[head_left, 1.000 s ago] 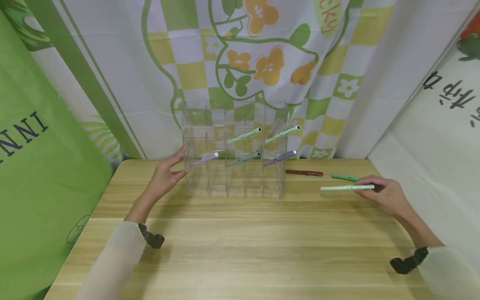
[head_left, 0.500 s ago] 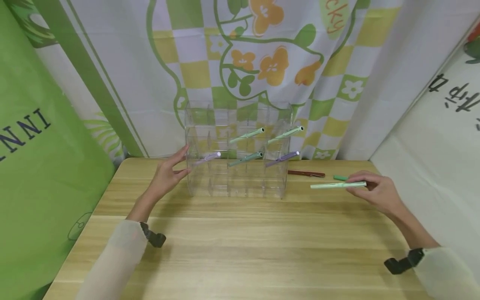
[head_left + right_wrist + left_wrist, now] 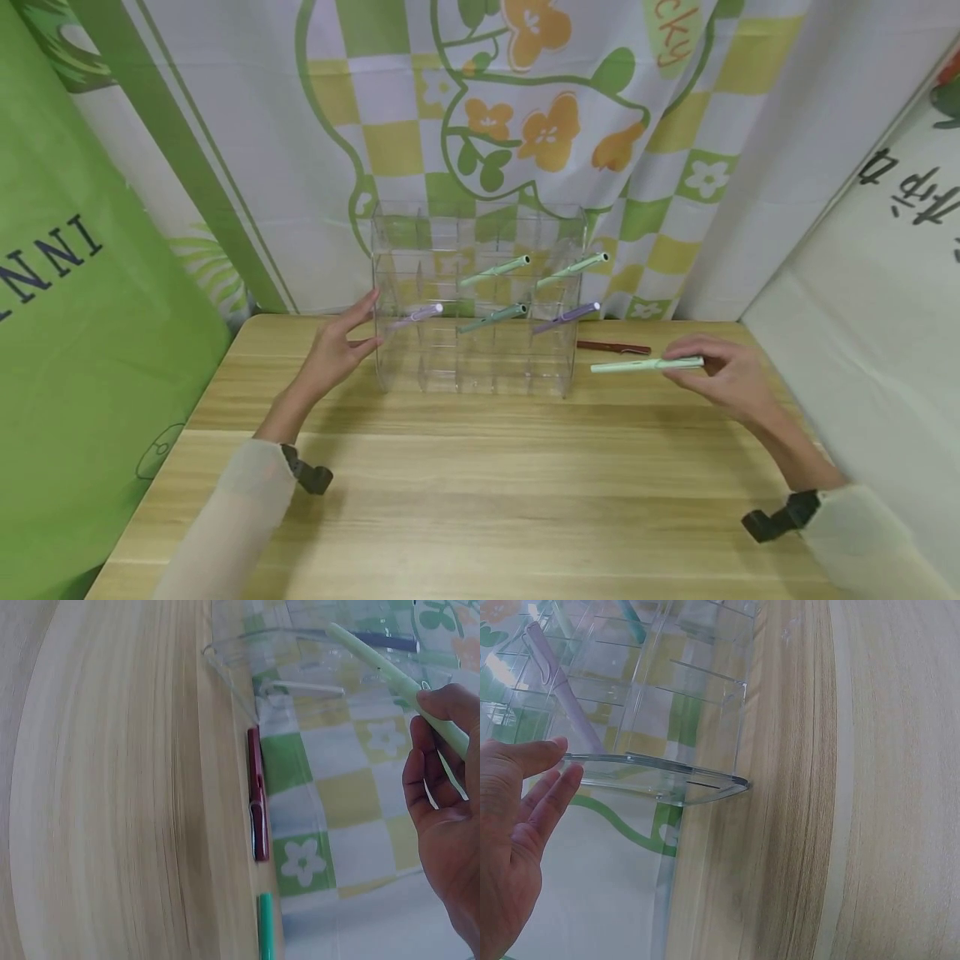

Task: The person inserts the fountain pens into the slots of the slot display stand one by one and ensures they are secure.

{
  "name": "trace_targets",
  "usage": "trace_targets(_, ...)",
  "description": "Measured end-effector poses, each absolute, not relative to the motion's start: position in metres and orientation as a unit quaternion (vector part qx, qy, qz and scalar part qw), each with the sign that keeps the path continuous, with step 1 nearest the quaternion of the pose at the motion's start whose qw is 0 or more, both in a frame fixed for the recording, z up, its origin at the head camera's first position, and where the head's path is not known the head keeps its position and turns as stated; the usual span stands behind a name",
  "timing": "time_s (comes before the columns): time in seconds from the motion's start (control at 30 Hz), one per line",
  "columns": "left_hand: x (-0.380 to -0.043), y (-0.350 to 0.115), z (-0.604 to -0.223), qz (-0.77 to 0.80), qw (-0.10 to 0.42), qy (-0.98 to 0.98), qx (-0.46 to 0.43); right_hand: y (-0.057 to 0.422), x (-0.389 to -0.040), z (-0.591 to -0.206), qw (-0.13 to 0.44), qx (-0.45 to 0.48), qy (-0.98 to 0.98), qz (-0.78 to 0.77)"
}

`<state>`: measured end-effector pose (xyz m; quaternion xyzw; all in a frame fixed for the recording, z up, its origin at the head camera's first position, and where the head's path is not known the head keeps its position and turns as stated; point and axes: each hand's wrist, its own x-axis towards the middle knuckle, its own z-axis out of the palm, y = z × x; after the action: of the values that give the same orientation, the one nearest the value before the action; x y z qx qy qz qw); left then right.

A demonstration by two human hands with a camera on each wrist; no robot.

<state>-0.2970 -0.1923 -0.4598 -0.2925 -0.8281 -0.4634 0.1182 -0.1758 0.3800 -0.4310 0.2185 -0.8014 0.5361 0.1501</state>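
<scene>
A clear acrylic rack point(image 3: 476, 385) with many compartments stands at the back of the table. My left hand point(image 3: 336, 354) pinches its left side panel point(image 3: 660, 766), thumb on one face and fingers on the other. My right hand point(image 3: 723, 379) pinches a light green pen point(image 3: 633, 365) near one end, held roughly level right of the rack, its free end pointing left. Pens sit tilted in the rack: two light green ones in an upper row, and below them a lilac pen point(image 3: 416, 317), a dark green pen point(image 3: 492, 318) and a purple pen point(image 3: 567, 317).
Along the table's back edge, right of the rack, lies a dark red pen point(image 3: 615, 347). A green pen point(image 3: 265, 926) lies beyond it, hidden behind my right hand in the head view. A patterned curtain point(image 3: 397, 150) hangs right behind the rack.
My right hand has carried the light green pen leftward, closer to the rack, and now covers the green pen on the table in the head view. My left hand stays on the rack.
</scene>
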Motion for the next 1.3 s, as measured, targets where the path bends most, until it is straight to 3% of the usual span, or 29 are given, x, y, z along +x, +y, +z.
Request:
trace_targets(0.57,-0.297,-0.193,-0.460,-0.461,0.112,-0.833,-0.284,0.340,-0.191,-0.439,0.154,0.274,-0.753,0.578)
trace_targets(1.3,-0.295,-0.192,-0.459,-0.468,0.111,-0.829,-0.288,0.309,-0.203,-0.459,0.175,0.247,-0.784,0.541)
